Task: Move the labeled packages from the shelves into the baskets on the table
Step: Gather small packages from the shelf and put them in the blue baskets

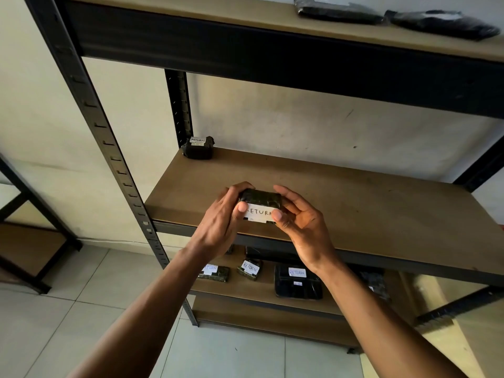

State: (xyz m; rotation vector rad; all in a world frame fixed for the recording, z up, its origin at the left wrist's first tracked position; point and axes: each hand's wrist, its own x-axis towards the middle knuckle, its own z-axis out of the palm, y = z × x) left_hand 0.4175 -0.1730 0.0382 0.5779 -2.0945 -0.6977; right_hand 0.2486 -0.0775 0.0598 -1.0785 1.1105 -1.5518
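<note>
Left hand (221, 222) and right hand (302, 225) are curled round one held package (260, 205) labelled RETURN, above the near edge of the middle shelf (354, 208). One corner package (197, 148) is seen at that shelf's far left. Two top packages (338, 12) (441, 23) are laid above at the right, and three lower packages (214, 272) (249, 268) (297, 282) with labels are counted below.

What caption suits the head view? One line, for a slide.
Left hand and right hand hold a package marked RETURN above the middle shelf.

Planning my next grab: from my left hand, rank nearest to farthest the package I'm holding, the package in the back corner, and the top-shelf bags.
1. Held package, in the left hand.
2. Corner package, middle shelf, back left.
3. Top-shelf bags, high, right.
</note>
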